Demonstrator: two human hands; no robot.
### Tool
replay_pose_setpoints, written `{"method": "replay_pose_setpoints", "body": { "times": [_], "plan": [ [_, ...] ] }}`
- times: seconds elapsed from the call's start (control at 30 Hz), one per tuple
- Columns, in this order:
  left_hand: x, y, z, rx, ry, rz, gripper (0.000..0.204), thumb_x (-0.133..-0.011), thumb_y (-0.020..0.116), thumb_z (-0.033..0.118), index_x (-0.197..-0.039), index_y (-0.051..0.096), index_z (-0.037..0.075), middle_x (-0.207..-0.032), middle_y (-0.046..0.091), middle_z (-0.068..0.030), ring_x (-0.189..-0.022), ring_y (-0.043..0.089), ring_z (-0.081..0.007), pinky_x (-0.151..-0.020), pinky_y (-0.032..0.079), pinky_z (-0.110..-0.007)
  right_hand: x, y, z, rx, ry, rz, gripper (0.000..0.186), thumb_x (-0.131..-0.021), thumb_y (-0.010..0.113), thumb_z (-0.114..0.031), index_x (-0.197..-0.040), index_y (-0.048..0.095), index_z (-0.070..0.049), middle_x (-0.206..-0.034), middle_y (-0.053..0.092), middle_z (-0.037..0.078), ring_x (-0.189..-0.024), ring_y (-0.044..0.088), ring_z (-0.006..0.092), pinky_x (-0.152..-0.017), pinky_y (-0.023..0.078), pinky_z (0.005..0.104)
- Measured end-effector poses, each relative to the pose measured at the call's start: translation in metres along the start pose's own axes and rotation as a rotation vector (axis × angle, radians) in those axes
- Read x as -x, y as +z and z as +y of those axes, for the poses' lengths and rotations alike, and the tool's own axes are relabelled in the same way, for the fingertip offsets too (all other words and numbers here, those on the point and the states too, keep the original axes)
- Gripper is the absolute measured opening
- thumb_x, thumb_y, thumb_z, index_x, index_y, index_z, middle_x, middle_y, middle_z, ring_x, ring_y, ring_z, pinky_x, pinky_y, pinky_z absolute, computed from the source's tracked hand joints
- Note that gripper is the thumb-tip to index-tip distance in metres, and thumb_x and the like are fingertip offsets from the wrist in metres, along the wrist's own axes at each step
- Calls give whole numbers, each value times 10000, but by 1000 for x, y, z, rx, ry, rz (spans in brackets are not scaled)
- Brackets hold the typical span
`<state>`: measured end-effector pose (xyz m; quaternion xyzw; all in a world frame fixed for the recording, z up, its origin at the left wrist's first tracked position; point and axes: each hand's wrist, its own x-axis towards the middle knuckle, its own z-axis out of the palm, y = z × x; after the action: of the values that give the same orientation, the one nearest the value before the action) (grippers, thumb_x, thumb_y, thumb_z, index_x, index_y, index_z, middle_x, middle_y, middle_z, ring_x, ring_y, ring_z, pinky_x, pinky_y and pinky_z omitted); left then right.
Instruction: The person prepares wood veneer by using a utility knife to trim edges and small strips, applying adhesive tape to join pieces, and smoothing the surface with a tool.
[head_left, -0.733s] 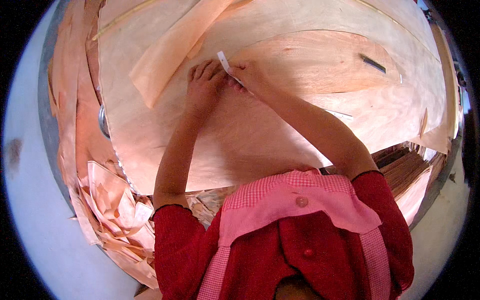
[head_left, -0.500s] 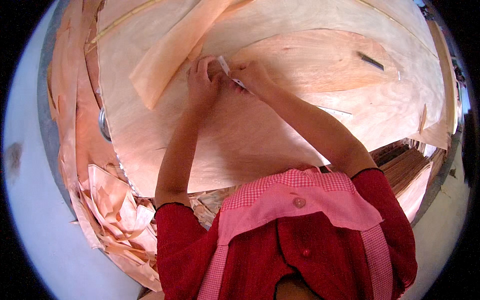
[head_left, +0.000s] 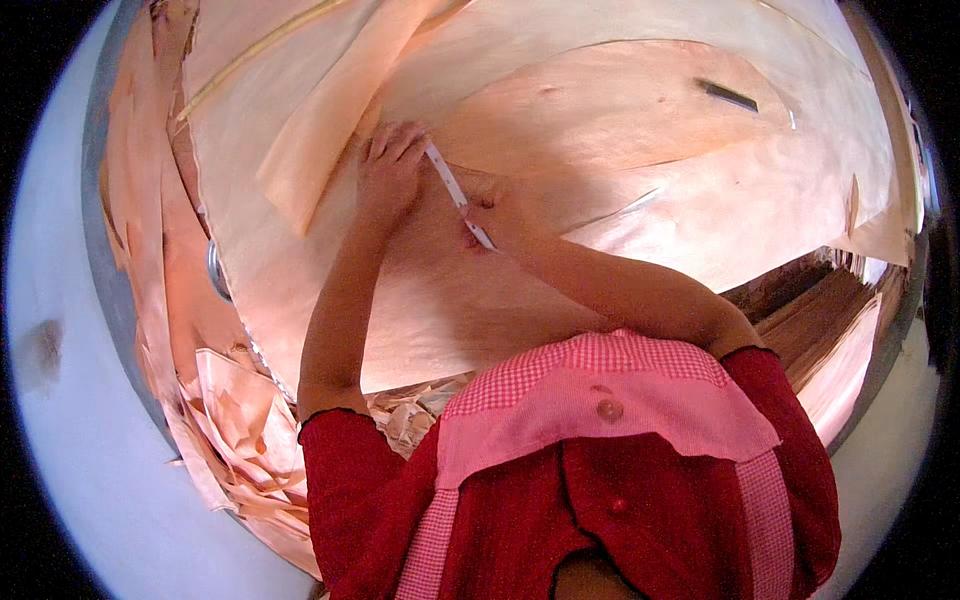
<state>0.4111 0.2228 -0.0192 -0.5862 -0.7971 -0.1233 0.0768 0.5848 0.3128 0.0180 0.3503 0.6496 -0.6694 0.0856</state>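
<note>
A narrow white tape strip (head_left: 449, 182) with small dark dots slants between my two hands, over a large sheet of pale wood veneer (head_left: 400, 310). My left hand (head_left: 392, 170) rests palm down on the veneer, its fingers stretched out and slightly apart, the fingertips at the tape's upper end. Lower on the strip, my right hand (head_left: 505, 215) pinches the tape between thumb and fingers, and a short length shows below the grip. Part of the right fingers is hidden by the hand itself. An orange-tinted veneer strip (head_left: 320, 150) lies just beyond my left hand.
An oval-edged veneer piece (head_left: 600, 105) lies on the far right of the sheet, with a dark flat bar (head_left: 728, 95) on it. Crumpled veneer scraps (head_left: 250, 420) heap at lower left. Stacked veneer sheets (head_left: 820, 315) stand below the right edge.
My right hand has moved toward me along the tape, and a longer white length now shows between the hands. My left hand has shifted slightly left, its fingers straighter.
</note>
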Motion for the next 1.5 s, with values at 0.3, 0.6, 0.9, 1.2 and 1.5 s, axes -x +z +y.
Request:
{"method": "replay_pose_setpoints", "body": {
  "times": [0.3, 0.6, 0.9, 1.2, 1.5],
  "plan": [
    [13, 2, -5, -2, 263, -148, 295, -742, 553, 154, -1032, 604, 139, -1135, 560, -3, -1134, 466, -205, -985, 279, -464, 10, -100, 8, 228, 45, 163, 145, -795, 558, -154, -786, 630, -28, -572, 557, 68, -469, 507, 136, -432, 405, 269],
    [-83, 37, 206, 417, 109, 18, 433, -750, 578, 202, -1161, 513, 82, -1262, 456, -72, -1189, 390, -275, -987, 262, -470, 60, -181, 66, -211, 90, 419, 204, -788, 558, -153, -757, 615, 40, -577, 550, 64, -464, 492, 115, -402, 382, 238],
    [-78, 41, 231, 73, 328, -104, 336, -762, 583, 213, -1096, 572, 170, -1171, 522, -7, -1186, 402, -208, -968, 262, -515, 61, -233, 95, -36, -277, 204, 157, -799, 544, -148, -801, 615, -8, -652, 584, 87, -543, 548, 135, -507, 440, 271],
    [-186, 82, 356, 481, 38, 4, 400, -778, 567, 183, -1168, 518, 106, -1209, 513, -76, -1118, 444, -275, -927, 364, -364, 75, -381, 107, -233, -47, 366, 227, -810, 594, -202, -730, 615, 9, -619, 582, 69, -464, 524, 107, -405, 433, 235],
    [-178, 101, 376, -136, 335, -77, 407, -773, 542, 194, -1160, 484, 78, -1270, 450, -60, -1143, 421, -246, -934, 326, -453, 81, -406, 121, 691, -115, 321, 185, -763, 546, -192, -719, 617, -27, -652, 585, 144, -594, 573, 257, -560, 458, 366]
  ]
}}
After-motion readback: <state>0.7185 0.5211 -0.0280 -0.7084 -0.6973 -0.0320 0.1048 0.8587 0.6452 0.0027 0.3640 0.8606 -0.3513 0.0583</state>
